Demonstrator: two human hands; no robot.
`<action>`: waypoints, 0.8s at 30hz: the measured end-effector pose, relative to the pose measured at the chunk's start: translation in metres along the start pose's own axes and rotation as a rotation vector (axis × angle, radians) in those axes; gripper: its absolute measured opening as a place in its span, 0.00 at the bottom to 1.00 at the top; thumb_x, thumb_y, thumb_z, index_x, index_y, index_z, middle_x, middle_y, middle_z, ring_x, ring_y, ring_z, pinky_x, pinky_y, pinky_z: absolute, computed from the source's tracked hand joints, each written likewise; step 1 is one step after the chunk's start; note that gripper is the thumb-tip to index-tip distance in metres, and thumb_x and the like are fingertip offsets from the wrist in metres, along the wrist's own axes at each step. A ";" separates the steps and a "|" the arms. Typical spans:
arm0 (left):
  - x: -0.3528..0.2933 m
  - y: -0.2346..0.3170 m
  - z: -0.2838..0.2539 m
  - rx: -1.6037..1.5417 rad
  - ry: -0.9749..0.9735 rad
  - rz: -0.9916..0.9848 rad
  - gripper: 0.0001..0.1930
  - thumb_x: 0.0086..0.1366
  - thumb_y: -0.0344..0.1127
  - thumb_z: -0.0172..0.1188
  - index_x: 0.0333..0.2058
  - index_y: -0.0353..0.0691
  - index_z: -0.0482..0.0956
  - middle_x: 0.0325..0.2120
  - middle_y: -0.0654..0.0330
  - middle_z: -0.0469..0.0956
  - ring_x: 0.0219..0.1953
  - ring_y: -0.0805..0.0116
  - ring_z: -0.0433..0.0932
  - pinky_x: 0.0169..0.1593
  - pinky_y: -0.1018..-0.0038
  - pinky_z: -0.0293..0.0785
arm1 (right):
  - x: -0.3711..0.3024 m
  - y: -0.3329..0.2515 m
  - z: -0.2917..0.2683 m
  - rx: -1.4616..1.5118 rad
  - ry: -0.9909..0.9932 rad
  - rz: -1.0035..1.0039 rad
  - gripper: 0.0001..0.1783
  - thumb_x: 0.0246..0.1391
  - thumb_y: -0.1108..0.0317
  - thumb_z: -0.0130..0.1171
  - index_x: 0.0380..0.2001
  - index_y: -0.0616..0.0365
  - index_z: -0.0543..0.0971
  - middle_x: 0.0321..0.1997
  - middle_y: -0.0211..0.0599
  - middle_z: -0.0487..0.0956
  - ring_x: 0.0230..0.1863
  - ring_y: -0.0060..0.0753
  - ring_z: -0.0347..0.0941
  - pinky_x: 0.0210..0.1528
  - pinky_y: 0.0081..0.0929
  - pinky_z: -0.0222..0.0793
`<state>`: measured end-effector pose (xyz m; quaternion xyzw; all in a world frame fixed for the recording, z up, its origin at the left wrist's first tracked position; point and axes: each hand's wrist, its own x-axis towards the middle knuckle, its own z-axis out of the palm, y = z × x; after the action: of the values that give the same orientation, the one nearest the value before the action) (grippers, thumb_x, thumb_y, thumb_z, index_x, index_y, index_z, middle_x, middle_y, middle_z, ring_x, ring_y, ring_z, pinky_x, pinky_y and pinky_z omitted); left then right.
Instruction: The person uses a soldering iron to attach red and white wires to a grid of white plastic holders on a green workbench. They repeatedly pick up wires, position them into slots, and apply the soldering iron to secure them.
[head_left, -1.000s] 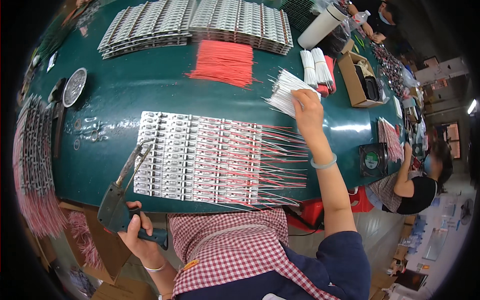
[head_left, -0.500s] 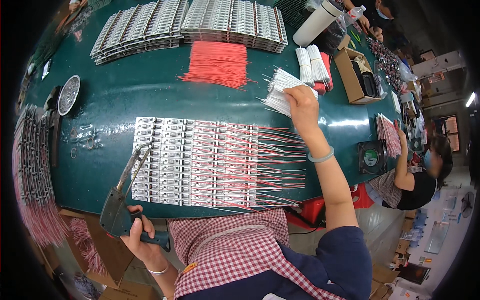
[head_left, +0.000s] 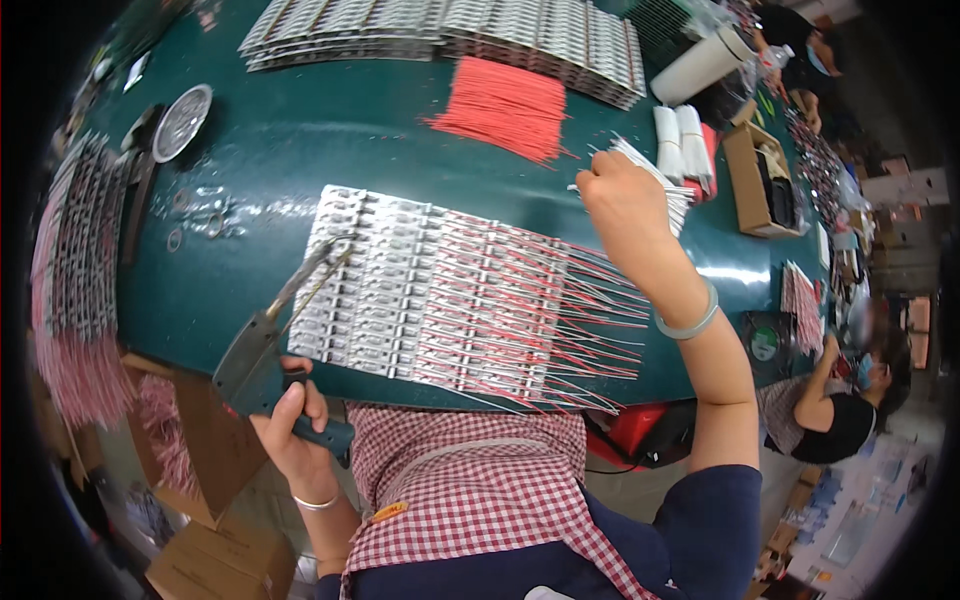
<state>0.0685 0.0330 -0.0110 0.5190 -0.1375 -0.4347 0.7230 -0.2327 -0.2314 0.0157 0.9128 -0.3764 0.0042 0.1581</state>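
My left hand (head_left: 295,425) is wrapped round the handle of a dark green soldering gun (head_left: 250,365). The gun's bent tip reaches over the left columns of a panel of small white modules (head_left: 375,290). Red and white wires (head_left: 600,310) run across the panel's right half and stick out past its right edge. Beyond the panel, my right hand (head_left: 625,200) is closed at a loose pile of white wires (head_left: 678,208), partly covering it. A thin white end shows left of the fist, seemingly a wire in its fingers.
Red wires (head_left: 505,108) lie in a heap behind the panel, before stacked panels (head_left: 545,45). A metal dish (head_left: 183,123) stands at left, near wired strips (head_left: 80,270). At right are bundled white wires (head_left: 685,145), a pale flask (head_left: 700,68) and a cardboard box (head_left: 745,180). A co-worker (head_left: 845,400) sits beyond.
The view has shifted, so the table's contents appear displaced. My right hand has gone from fingers on the white wires to a tighter fist lifted toward their left side. The left hand keeps the soldering gun.
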 end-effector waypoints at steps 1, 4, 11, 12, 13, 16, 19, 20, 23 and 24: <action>-0.001 0.003 0.006 0.004 0.040 -0.001 0.17 0.57 0.24 0.59 0.45 0.24 0.72 0.38 0.45 0.76 0.20 0.73 0.70 0.18 0.80 0.66 | 0.008 -0.010 0.003 -0.029 -0.034 -0.028 0.08 0.31 0.73 0.69 0.22 0.53 0.83 0.31 0.37 0.78 0.39 0.37 0.77 0.36 0.31 0.74; -0.005 0.009 0.001 0.018 0.064 -0.028 0.19 0.56 0.24 0.59 0.46 0.25 0.71 0.38 0.45 0.76 0.20 0.73 0.71 0.18 0.80 0.67 | 0.030 -0.036 0.009 -0.067 -0.237 -0.050 0.08 0.32 0.74 0.70 0.23 0.55 0.84 0.33 0.39 0.80 0.41 0.37 0.78 0.39 0.32 0.74; -0.001 0.011 -0.007 -0.024 0.147 -0.031 0.18 0.56 0.24 0.60 0.46 0.24 0.71 0.38 0.44 0.76 0.20 0.72 0.71 0.18 0.81 0.67 | 0.031 -0.037 0.001 0.148 -0.048 0.022 0.10 0.37 0.77 0.65 0.29 0.59 0.82 0.32 0.40 0.77 0.42 0.42 0.77 0.38 0.33 0.73; 0.001 0.010 -0.006 -0.039 0.130 -0.044 0.18 0.56 0.24 0.60 0.46 0.23 0.71 0.38 0.44 0.76 0.19 0.73 0.71 0.18 0.81 0.67 | 0.031 -0.038 0.001 0.189 -0.025 0.028 0.10 0.38 0.78 0.63 0.29 0.60 0.82 0.32 0.40 0.77 0.42 0.42 0.77 0.38 0.34 0.73; 0.003 0.010 -0.005 -0.054 0.113 -0.058 0.18 0.56 0.24 0.59 0.45 0.23 0.71 0.38 0.44 0.76 0.19 0.73 0.71 0.18 0.81 0.67 | 0.030 -0.039 0.001 0.230 -0.002 0.035 0.10 0.40 0.79 0.61 0.30 0.60 0.81 0.31 0.40 0.76 0.41 0.42 0.76 0.37 0.34 0.73; 0.007 0.011 0.000 -0.086 0.077 -0.082 0.18 0.56 0.24 0.59 0.45 0.22 0.71 0.38 0.43 0.76 0.19 0.73 0.70 0.17 0.81 0.67 | 0.030 -0.041 0.012 0.365 0.036 0.068 0.11 0.43 0.80 0.57 0.32 0.59 0.81 0.32 0.39 0.76 0.41 0.42 0.76 0.38 0.36 0.73; 0.010 0.013 0.004 -0.113 0.070 -0.103 0.19 0.56 0.23 0.60 0.46 0.21 0.71 0.39 0.42 0.75 0.18 0.73 0.70 0.17 0.81 0.66 | 0.034 -0.047 0.013 0.518 0.038 0.077 0.13 0.45 0.80 0.55 0.34 0.57 0.82 0.33 0.38 0.75 0.41 0.41 0.76 0.39 0.37 0.73; 0.011 0.014 0.005 -0.123 0.072 -0.110 0.19 0.55 0.23 0.60 0.46 0.21 0.71 0.39 0.42 0.75 0.18 0.72 0.70 0.17 0.81 0.66 | 0.035 -0.051 0.011 0.571 0.034 0.074 0.14 0.45 0.80 0.55 0.35 0.56 0.82 0.33 0.38 0.75 0.40 0.41 0.76 0.39 0.37 0.73; 0.014 0.016 0.014 0.018 0.011 -0.070 0.20 0.57 0.24 0.59 0.48 0.23 0.69 0.38 0.45 0.74 0.19 0.75 0.67 0.17 0.82 0.62 | 0.047 -0.067 0.005 0.620 0.114 0.006 0.14 0.44 0.80 0.56 0.35 0.58 0.82 0.33 0.37 0.75 0.39 0.41 0.75 0.39 0.36 0.74; 0.015 0.018 0.021 0.071 0.034 -0.051 0.20 0.57 0.24 0.60 0.48 0.23 0.70 0.38 0.46 0.74 0.19 0.75 0.67 0.17 0.82 0.63 | 0.052 -0.075 0.003 0.639 0.143 -0.018 0.13 0.43 0.81 0.56 0.35 0.58 0.82 0.33 0.37 0.75 0.38 0.41 0.75 0.39 0.36 0.74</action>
<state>0.0723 0.0102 0.0094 0.5549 -0.1275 -0.4391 0.6950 -0.1445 -0.2181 -0.0024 0.9169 -0.3360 0.1850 -0.1105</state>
